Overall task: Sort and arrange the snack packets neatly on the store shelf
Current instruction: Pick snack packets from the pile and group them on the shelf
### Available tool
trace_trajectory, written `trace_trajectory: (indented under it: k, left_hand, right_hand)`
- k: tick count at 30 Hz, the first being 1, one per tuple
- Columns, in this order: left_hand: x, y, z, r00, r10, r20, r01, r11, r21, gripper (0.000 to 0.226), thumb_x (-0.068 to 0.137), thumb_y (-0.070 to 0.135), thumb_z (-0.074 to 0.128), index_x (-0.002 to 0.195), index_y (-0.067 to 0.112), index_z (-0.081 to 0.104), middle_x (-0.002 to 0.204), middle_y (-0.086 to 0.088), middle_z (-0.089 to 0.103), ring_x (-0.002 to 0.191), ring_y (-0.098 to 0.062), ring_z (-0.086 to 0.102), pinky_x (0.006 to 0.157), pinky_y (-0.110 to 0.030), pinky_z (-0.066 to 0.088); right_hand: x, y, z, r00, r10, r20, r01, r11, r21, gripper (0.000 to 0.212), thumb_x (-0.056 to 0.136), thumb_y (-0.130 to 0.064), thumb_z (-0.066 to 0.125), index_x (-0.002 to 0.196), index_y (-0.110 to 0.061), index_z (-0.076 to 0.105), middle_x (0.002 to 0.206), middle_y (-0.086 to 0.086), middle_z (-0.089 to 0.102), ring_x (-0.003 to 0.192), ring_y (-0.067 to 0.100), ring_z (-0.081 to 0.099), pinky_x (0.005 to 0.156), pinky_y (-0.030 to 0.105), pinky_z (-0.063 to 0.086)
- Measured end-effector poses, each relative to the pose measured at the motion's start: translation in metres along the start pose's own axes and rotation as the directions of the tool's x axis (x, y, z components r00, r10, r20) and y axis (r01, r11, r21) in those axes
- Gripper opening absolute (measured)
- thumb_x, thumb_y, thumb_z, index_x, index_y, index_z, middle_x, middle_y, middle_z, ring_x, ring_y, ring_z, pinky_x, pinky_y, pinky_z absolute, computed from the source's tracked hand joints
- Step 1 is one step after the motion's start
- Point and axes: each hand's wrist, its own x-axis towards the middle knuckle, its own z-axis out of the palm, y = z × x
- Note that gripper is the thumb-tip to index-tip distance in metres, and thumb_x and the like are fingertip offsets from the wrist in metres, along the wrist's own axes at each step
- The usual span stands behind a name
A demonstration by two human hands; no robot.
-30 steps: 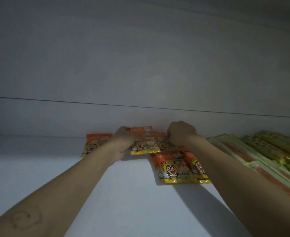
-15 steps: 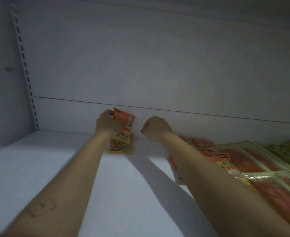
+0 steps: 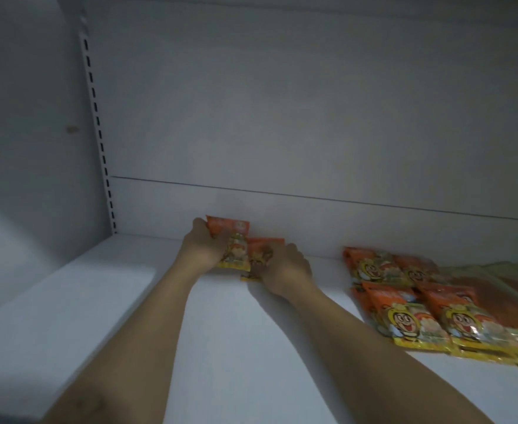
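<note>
Two orange and yellow snack packets lie at the back of the white shelf point(image 3: 68, 301). My left hand point(image 3: 202, 249) grips the left packet point(image 3: 233, 240), which stands tilted up against the back panel. My right hand point(image 3: 285, 267) rests on the second packet point(image 3: 263, 252) just to its right, fingers curled over it. Several more of the same packets point(image 3: 404, 304) lie flat in rows on the right side of the shelf.
Longer orange and green packets point(image 3: 502, 280) lie at the far right. A slotted upright rail point(image 3: 98, 133) runs up the back left corner, with the side wall beside it. The back panel point(image 3: 312, 117) stands directly behind my hands.
Both hands moved left along the shelf with packets. The left hand has lowered its raised packet towards the back panel; the right hand now rests on a second packet beside it.
</note>
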Motion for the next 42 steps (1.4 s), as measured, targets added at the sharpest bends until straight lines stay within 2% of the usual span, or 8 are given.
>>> trace_trajectory:
  k: [4,13,17,24,28,33,39,42]
  left_hand:
    - [-0.003,0.010,0.003,1.000,0.006,0.020,-0.003,0.991,-0.134,0.018,0.097,0.027,0.057,0.101,0.014,0.044,0.098,-0.008,0.061,0.081,-0.018,0.060,0.056,-0.028,0.046]
    - [-0.059,0.059,0.016,0.967,0.194,0.166,-0.115,0.913,-0.392,0.031,0.091,0.019,0.070,0.118,0.015,0.057,0.100,-0.011,0.070,0.087,-0.024,0.071,0.081,-0.043,0.059]
    - [-0.098,0.086,0.027,0.954,0.234,0.186,-0.131,0.887,-0.443,0.030,0.087,0.020,0.075,0.112,0.014,0.060,0.099,-0.013,0.070,0.087,-0.028,0.072,0.084,-0.049,0.058]
    - [-0.184,0.106,0.070,0.911,0.253,0.326,-0.106,0.907,-0.407,0.043,0.086,0.018,0.075,0.121,0.017,0.051,0.084,-0.006,0.070,0.064,-0.011,0.072,0.051,-0.030,0.056]
    - [-0.234,0.094,0.099,0.912,0.223,0.344,-0.137,0.957,-0.257,0.051,0.083,0.029,0.078,0.123,0.033,0.046,0.095,-0.004,0.069,0.082,-0.017,0.073,0.075,-0.041,0.061]
    - [-0.270,0.081,0.125,0.932,0.318,0.171,-0.322,0.947,-0.005,0.039,0.092,0.036,0.068,0.124,0.038,0.047,0.090,0.010,0.066,0.071,-0.004,0.070,0.061,-0.026,0.059]
    - [-0.281,0.062,0.135,0.878,0.470,0.091,-0.464,0.791,0.399,0.042,0.097,0.050,0.049,0.133,0.032,0.058,0.149,-0.001,0.040,0.136,-0.022,0.035,0.104,-0.043,0.039]
    - [-0.282,0.065,0.142,0.795,0.539,0.277,-0.600,0.635,0.486,0.040,0.100,0.048,0.042,0.138,0.040,0.052,0.153,0.008,0.040,0.142,-0.016,0.027,0.112,-0.040,0.027]
  right_hand:
    - [0.000,0.000,-0.026,0.991,0.026,-0.134,0.015,0.955,0.295,0.028,0.090,-0.007,0.056,0.098,-0.026,0.074,0.103,-0.005,0.069,0.074,0.006,0.063,0.064,0.014,0.045]
    - [-0.053,0.040,-0.094,0.903,-0.019,-0.428,0.166,0.937,0.309,0.031,0.091,-0.011,0.060,0.117,-0.026,0.069,0.105,-0.001,0.058,0.085,0.013,0.052,0.059,0.006,0.034]
    - [-0.090,0.076,-0.135,0.868,-0.009,-0.497,0.148,0.959,0.241,0.034,0.089,-0.002,0.060,0.114,-0.021,0.071,0.102,0.003,0.060,0.085,0.019,0.056,0.070,0.020,0.038]
    - [-0.187,0.152,-0.201,0.848,0.101,-0.520,0.036,0.968,0.247,0.019,0.091,-0.013,0.063,0.100,-0.022,0.077,0.068,-0.010,0.066,0.059,0.014,0.061,0.059,0.027,0.048]
    - [-0.232,0.176,-0.199,0.887,0.076,-0.455,-0.010,0.989,0.145,0.021,0.091,-0.012,0.062,0.095,-0.026,0.077,0.066,-0.017,0.065,0.051,0.001,0.050,0.050,0.023,0.036]
    - [-0.253,0.184,-0.178,0.971,0.058,-0.234,-0.070,0.996,-0.047,0.023,0.096,-0.022,0.056,0.110,-0.028,0.073,0.104,0.001,0.069,0.093,0.019,0.062,0.071,0.027,0.047]
    - [-0.268,0.181,-0.160,0.978,-0.088,-0.187,0.005,0.915,-0.404,0.041,0.101,-0.044,0.039,0.137,-0.032,0.054,0.152,0.008,0.039,0.139,0.028,0.032,0.109,0.043,0.028]
    - [-0.263,0.180,-0.158,0.999,-0.051,-0.017,0.040,0.921,-0.388,0.044,0.105,-0.040,0.032,0.146,-0.028,0.042,0.156,0.009,0.034,0.144,0.028,0.029,0.114,0.045,0.026]
